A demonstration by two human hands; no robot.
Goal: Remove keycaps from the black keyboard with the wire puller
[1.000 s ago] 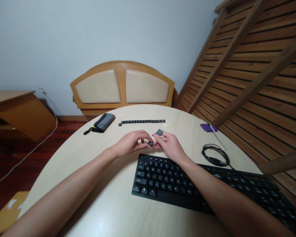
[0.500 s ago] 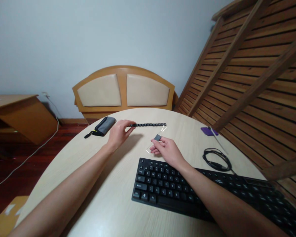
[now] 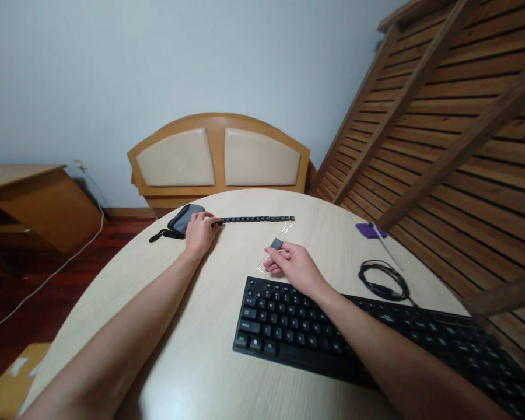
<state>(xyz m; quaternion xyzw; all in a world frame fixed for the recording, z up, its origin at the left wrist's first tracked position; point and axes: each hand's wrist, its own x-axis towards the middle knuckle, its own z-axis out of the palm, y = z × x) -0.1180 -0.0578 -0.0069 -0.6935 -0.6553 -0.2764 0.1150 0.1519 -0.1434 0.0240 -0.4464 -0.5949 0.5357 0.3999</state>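
Observation:
A row of small black keycaps [image 3: 258, 219] runs across the far part of the table. At the row's left end is my left hand [image 3: 200, 234], its fingers closed around a dark keycap [image 3: 217, 223] low at the tabletop. My right hand [image 3: 295, 265] grips a wire keycap puller [image 3: 276, 244] by its dark grey middle, with wire loops sticking out at both ends. The puller is above the table, between the row and the black keyboard [image 3: 301, 357]. Part of the keyboard is covered by my right forearm.
Just beyond my left hand lies a grey and black zip pouch [image 3: 188, 217]. A coiled black cable [image 3: 382, 283] and a purple item [image 3: 370, 230] with a thin pale stick lie on the right. The round table [image 3: 192, 361] borders a slatted wooden frame [image 3: 446, 116].
My left hand has moved left and down from over the row to its left end, uncovering more keycaps. My right hand, still with the puller, has barely moved.

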